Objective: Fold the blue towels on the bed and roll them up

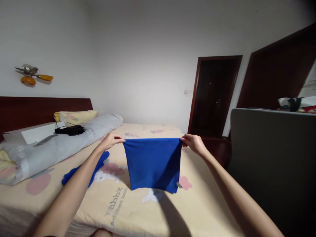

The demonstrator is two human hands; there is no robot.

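A blue cloth (153, 163) hangs flat in the air above the bed (138, 204), held by its two top corners. My left hand (111, 140) pinches the top left corner, fingers closed on it. My right hand (194, 143) pinches the top right corner the same way. A small grey tag shows at the cloth's lower right corner. A second blue cloth (85, 171) lies on the sheet under my left forearm, partly hidden by it.
The bed has a cream cartoon-print sheet. A grey rolled quilt (61, 148), a yellow pillow (75, 117), a white box (32, 133) and a black object (69, 130) lie at the left by the dark headboard. A grey panel (271, 158) stands at right; a dark door (213, 95) behind.
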